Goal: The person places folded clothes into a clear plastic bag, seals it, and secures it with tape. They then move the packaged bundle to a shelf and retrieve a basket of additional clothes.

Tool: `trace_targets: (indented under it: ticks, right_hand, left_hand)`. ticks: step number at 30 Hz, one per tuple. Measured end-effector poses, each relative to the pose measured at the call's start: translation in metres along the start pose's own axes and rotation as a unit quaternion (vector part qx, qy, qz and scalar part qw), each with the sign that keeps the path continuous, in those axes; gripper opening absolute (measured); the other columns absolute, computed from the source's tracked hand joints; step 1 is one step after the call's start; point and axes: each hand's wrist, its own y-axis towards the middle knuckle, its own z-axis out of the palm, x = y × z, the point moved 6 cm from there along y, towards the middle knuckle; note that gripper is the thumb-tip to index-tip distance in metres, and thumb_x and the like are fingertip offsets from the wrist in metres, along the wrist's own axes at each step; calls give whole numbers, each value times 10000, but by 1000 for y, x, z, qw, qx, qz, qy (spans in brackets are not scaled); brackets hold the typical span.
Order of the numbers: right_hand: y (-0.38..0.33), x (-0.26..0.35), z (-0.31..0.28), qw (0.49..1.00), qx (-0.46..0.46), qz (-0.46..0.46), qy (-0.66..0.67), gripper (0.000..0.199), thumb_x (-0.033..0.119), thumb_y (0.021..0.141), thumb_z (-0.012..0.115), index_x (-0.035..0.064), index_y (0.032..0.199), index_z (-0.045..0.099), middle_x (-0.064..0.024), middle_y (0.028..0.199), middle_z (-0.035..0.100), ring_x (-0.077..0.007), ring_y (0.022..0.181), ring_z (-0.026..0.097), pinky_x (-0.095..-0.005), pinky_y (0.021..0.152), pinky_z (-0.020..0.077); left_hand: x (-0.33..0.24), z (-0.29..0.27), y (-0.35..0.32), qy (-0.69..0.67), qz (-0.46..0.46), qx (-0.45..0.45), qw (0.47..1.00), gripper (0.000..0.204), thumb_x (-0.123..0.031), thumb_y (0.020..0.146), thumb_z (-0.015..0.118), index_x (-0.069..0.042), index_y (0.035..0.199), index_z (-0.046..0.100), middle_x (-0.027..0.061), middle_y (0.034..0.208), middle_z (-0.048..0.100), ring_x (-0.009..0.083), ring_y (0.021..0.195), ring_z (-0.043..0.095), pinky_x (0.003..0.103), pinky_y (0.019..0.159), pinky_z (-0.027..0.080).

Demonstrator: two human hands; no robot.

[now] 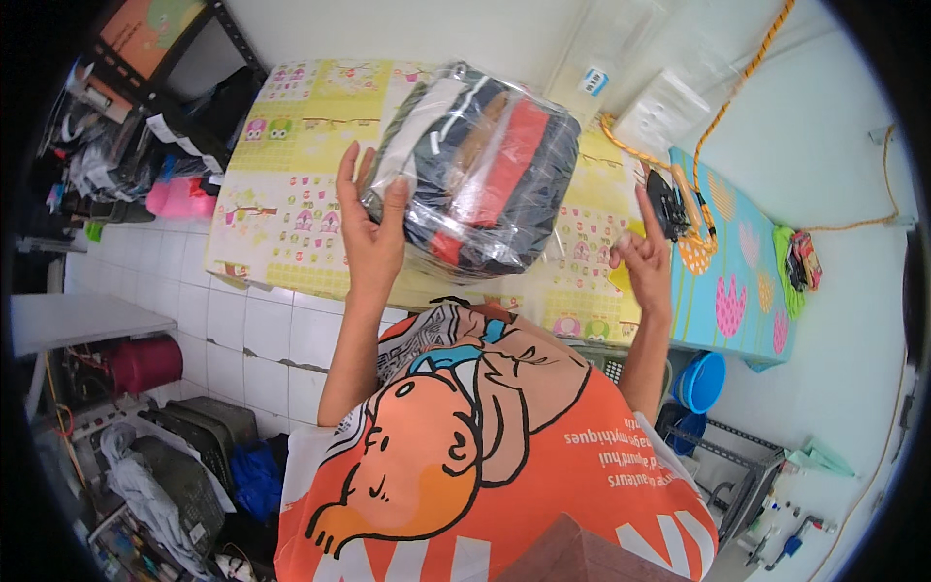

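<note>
A clear plastic bag (543, 165) lies on the patterned tablecloth (281, 209), packed with folded cloth items in dark blue, white, brown and red. My left hand (376, 228) rests against its left side, thumb on the front face and fingers partly hidden behind the edge. Light glares off the wrinkled plastic. Apart from the bag, my right hand (645, 262) is raised over the right part of the cloth. Its index finger stretches upward while the other fingers bend loosely toward the thumb; nothing shows in it.
Black cords (667, 206) and an orange-yellow rope (713, 136) lie on the right, beside a blue flowered cloth (732, 281). Clear plastic packs (664, 112) lean by the wall. Dark crates (208, 427) stand at lower left, a blue bucket (700, 381) at lower right.
</note>
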Motion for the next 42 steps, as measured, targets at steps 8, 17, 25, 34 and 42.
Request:
trace_targets:
  ticks: [8,17,25,34,42]
  right_hand:
    - [51,150,198,882,432,-68,-179,419,170,894,710,70,1211,454,2,639,563,-95,566,530,-255,544,403]
    - [50,142,275,701,460,-270,-473,474,259,814,760,33,1100,457,-108,664,640,-376,676,660,-419,538,470]
    - [59,147,265,660,260,-330,-623,556,384,728,804,15,1014,501,-137,658,641,-337,667,680,-402,556,500]
    - [84,170,193,777,175,-288,-531,572,492,862,659,52,1210,552,-146,1114,632,-346,1102,589,-480,870,463]
    - [31,118,199,799,238,-355,-423,758,590,975,409,71,1519,310,-119,1594,271,-300,1479,230,-553,1188,106]
  left_hand:
    - [2,-1,1,-31,-21,0,999,701,-193,953,656,-37,1506,255,332,1426,408,295,1345,427,345,1019,437]
    - [9,-4,2,-72,-17,17,997,727,-150,945,658,-49,1516,220,316,1445,411,276,1352,432,351,1032,426]
    - [4,-2,3,-29,0,16,999,709,-113,945,648,-47,1512,227,316,1469,374,273,1353,424,331,1016,437]
    - [4,-3,0,-68,-54,12,996,657,-116,968,615,-40,1509,249,294,1463,391,279,1391,375,336,1053,399]
    - [15,-14,20,-121,-79,41,989,648,-514,1056,239,-75,1532,256,226,1505,383,301,1430,323,410,1179,188]
